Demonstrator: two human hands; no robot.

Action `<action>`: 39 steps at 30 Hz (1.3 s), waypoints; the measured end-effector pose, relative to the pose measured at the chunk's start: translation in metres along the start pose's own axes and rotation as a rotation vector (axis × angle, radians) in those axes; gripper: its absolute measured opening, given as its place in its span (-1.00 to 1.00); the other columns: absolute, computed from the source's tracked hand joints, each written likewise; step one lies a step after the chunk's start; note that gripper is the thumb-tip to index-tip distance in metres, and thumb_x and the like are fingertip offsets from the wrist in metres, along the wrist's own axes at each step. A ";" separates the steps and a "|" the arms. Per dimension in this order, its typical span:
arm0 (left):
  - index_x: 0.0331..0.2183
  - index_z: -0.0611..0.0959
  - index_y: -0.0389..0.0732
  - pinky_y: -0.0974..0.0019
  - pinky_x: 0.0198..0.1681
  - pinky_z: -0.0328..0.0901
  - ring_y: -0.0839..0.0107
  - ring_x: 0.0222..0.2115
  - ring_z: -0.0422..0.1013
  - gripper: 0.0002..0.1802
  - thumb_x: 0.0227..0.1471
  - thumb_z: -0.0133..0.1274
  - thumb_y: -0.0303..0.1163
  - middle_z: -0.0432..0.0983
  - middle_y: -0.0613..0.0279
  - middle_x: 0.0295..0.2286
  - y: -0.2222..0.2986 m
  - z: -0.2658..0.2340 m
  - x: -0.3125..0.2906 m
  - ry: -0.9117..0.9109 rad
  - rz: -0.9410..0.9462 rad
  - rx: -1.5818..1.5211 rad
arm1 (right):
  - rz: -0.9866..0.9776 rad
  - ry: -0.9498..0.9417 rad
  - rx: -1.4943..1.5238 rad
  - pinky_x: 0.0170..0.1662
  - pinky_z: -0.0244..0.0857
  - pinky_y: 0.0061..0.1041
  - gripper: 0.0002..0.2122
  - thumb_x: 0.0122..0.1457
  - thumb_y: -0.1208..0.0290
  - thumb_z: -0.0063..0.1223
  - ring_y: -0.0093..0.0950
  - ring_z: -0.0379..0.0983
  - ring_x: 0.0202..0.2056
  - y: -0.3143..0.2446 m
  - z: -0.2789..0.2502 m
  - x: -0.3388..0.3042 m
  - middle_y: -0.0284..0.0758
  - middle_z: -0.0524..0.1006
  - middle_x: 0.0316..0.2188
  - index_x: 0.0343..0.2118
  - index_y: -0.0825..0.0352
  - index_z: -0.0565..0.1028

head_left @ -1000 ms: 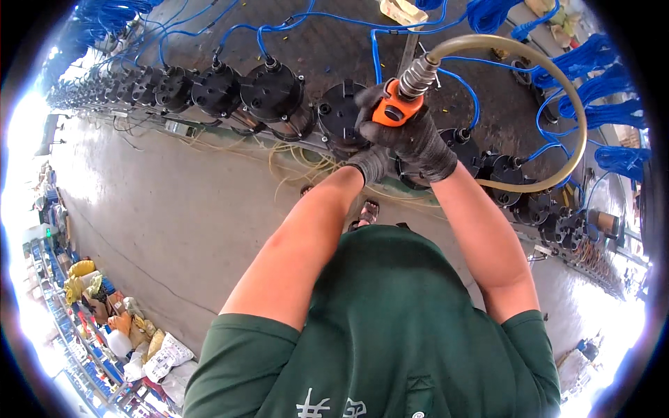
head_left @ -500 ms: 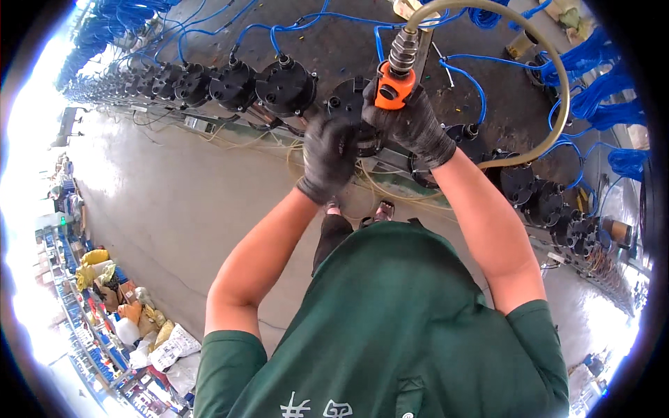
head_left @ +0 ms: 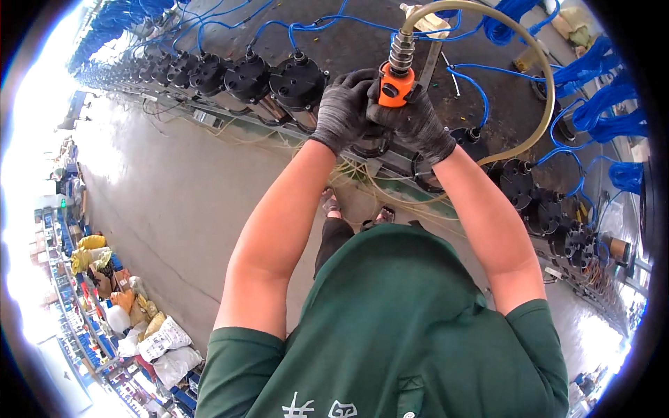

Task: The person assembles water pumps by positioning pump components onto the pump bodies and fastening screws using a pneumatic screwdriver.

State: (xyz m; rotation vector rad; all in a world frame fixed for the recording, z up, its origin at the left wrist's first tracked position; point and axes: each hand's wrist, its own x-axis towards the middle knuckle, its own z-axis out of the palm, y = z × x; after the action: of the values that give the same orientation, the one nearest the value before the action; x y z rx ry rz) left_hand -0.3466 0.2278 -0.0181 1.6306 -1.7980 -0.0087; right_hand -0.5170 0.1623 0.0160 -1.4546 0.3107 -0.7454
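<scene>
My right hand [head_left: 417, 124], in a dark grey knit glove, is wrapped round an orange air tool [head_left: 392, 93] with a metal hose fitting at its top end. The tool points down over a round black housing [head_left: 371, 147] at the bench edge, mostly covered by my hands. Close beside the tool, my gloved left hand [head_left: 340, 111] rests over the same housing with its fingers curled. What those fingers grip is hidden, as is the tool's tip. A beige air hose [head_left: 548, 83] loops from the fitting round to the right.
More round black housings [head_left: 297, 83] with blue cables line the dark bench [head_left: 362, 45] on both sides. Bundled blue cables [head_left: 592, 80] lie at the far right. Thin hoses [head_left: 366, 174] hang below the edge. Sacks [head_left: 164, 338] and stocked shelving stand at the lower left.
My left hand has moved up and right, from beside the housing to right next to the tool. My right hand keeps its hold on the air tool, almost in place.
</scene>
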 end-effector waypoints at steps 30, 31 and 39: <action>0.06 0.60 -0.02 -0.07 0.14 0.29 -0.07 0.09 0.37 -0.49 0.02 0.13 -0.25 0.49 0.18 0.08 0.002 0.004 -0.002 -0.020 -0.009 0.087 | 0.033 -0.015 -0.111 -0.08 0.47 -0.45 -0.60 -0.03 0.35 0.51 -0.53 0.55 -0.24 -0.001 -0.004 0.000 -0.40 0.64 -0.29 -0.15 0.30 0.57; 0.07 0.59 -0.02 -0.07 0.15 0.28 -0.07 0.10 0.36 -0.47 0.02 0.13 -0.24 0.49 0.17 0.08 0.002 0.004 -0.001 -0.027 -0.001 0.085 | 0.017 -0.005 -0.116 -0.08 0.47 -0.46 -0.60 -0.03 0.35 0.51 -0.53 0.55 -0.23 0.000 -0.003 -0.001 -0.40 0.64 -0.29 -0.14 0.30 0.57; 0.07 0.59 -0.02 -0.05 0.19 0.25 -0.02 0.14 0.33 -0.46 0.00 0.15 -0.24 0.45 0.21 0.13 0.008 0.001 -0.001 -0.088 -0.060 0.112 | 0.012 0.024 -0.115 -0.06 0.47 -0.45 -0.60 -0.02 0.38 0.50 -0.53 0.55 -0.20 0.001 -0.002 -0.004 -0.38 0.64 -0.23 -0.11 0.31 0.57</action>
State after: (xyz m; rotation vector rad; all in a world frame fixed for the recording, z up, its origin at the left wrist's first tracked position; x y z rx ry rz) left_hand -0.3538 0.2300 -0.0159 1.7876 -1.8436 -0.0075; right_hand -0.5214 0.1633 0.0141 -1.5520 0.3860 -0.7452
